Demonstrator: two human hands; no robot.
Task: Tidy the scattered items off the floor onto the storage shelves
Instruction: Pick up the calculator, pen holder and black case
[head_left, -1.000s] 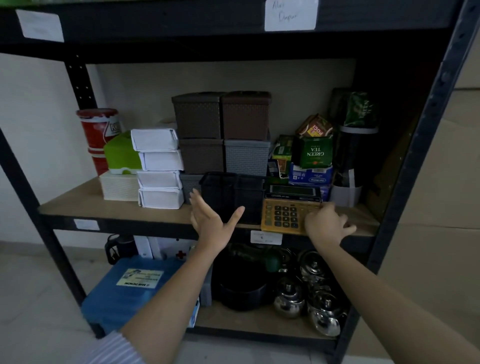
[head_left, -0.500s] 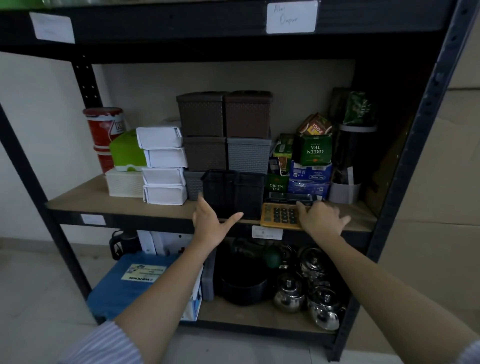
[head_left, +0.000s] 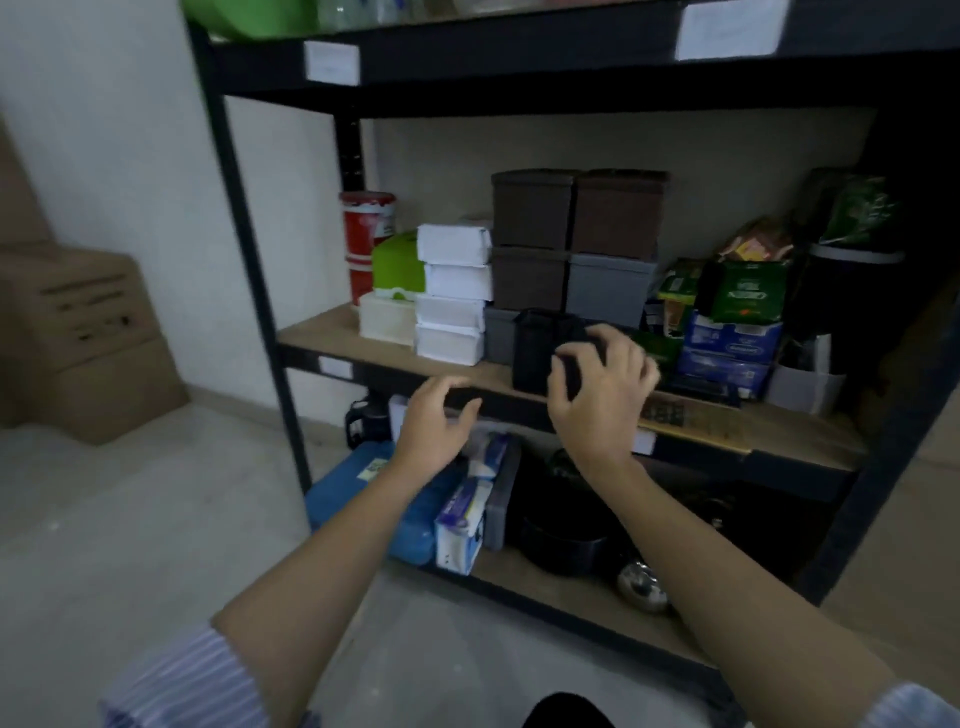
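Note:
The yellow calculator (head_left: 688, 417) lies flat near the front edge of the middle shelf board (head_left: 332, 338), to the right of my hands. My right hand (head_left: 597, 400) hovers in front of the black mesh basket (head_left: 535, 353), apart from the calculator, fingers loosely curled with nothing in them. My left hand (head_left: 436, 421) hangs relaxed and empty just below the shelf's front rail. The picture is blurred by motion.
The shelf holds white boxes (head_left: 452, 291), stacked brown and grey bins (head_left: 576, 239) and tea packets (head_left: 743, 296). Below are a blue case (head_left: 353, 488), a black pot (head_left: 566, 545) and a steel kettle (head_left: 641, 582). Cardboard cartons (head_left: 78, 338) stand on the floor at left.
My right hand has let go of the calculator, which stays on the shelf. Both hands have pulled back and the view has swung left, showing the floor and cartons.

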